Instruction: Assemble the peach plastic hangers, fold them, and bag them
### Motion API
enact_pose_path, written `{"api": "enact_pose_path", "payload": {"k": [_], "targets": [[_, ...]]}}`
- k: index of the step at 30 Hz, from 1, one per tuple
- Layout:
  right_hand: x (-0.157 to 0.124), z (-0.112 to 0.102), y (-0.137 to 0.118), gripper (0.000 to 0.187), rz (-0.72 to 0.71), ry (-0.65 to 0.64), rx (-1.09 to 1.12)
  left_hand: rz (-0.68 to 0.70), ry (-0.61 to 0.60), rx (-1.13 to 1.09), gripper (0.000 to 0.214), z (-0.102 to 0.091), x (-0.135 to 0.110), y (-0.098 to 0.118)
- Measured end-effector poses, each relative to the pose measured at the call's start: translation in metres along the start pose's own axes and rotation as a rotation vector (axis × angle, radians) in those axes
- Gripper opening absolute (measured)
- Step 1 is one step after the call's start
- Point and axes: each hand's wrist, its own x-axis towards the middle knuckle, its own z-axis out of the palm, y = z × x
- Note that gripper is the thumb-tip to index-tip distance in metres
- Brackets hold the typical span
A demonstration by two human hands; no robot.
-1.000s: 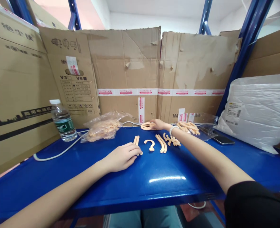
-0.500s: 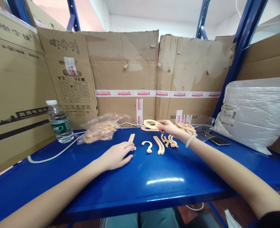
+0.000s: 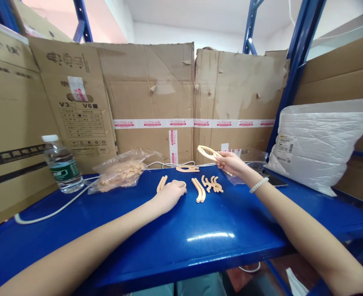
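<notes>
Raised above the table, a beige folding-hanger piece point(image 3: 206, 152), shaped like a long pointed loop, is pinched in my right hand point(image 3: 230, 163). My left hand point(image 3: 170, 195) is low over the table, its fingers closed around a beige hook point(image 3: 184, 184) that they mostly cover. Just left of that hand lie slim curved hanger arms point(image 3: 161, 183). More curved arms point(image 3: 199, 190) rest to its right, beside several small hooks point(image 3: 212, 184). Another loop-shaped hanger piece point(image 3: 187, 168) lies flat farther back.
On the blue table point(image 3: 157, 238), a clear bag of beige parts point(image 3: 121, 174) and a water bottle point(image 3: 62, 164) stand left, near a white cable point(image 3: 52, 216). A dark phone point(image 3: 276, 181) and a white plastic-wrapped package point(image 3: 313, 144) are on the right. Cardboard sheets point(image 3: 150, 98) wall the back.
My left hand has moved right, off the slim arms and onto the single hook. My right hand has lifted one loop-shaped piece up and to the right, away from the other one.
</notes>
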Motion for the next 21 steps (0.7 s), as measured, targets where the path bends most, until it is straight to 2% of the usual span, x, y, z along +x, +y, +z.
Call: {"api": "enact_pose_path", "payload": {"k": [3, 6, 8, 10, 12, 15, 18, 21], "targets": [[0.004, -0.01, 0.006, 0.02, 0.023, 0.056, 0.028, -0.044, -0.008, 0.044, 0.023, -0.001, 0.007, -0.021], [0.007, -0.017, 0.009, 0.017, 0.038, 0.093, 0.052, -0.034, -0.001, 0.056, 0.023, -0.008, 0.011, -0.026], [0.007, -0.021, 0.007, 0.015, 0.041, 0.114, 0.065, -0.039, 0.029, 0.078, 0.022, -0.013, 0.01, -0.014], [0.008, -0.024, 0.005, 0.014, 0.037, 0.135, 0.073, -0.005, 0.079, 0.08, 0.021, -0.016, 0.009, 0.007], [0.007, -0.027, 0.003, 0.014, 0.031, 0.148, 0.075, 0.168, 0.168, -0.022, 0.019, -0.016, 0.009, 0.032], [0.007, -0.028, 0.003, 0.015, 0.029, 0.157, 0.075, 0.286, 0.147, -0.094, 0.017, -0.007, 0.013, 0.057], [0.008, -0.029, 0.005, 0.016, 0.036, 0.159, 0.075, 0.255, 0.133, -0.076, 0.022, 0.003, 0.02, 0.057], [0.009, -0.03, 0.006, 0.015, 0.04, 0.162, 0.079, 0.213, 0.142, -0.11, 0.023, 0.009, 0.029, 0.042]]}}
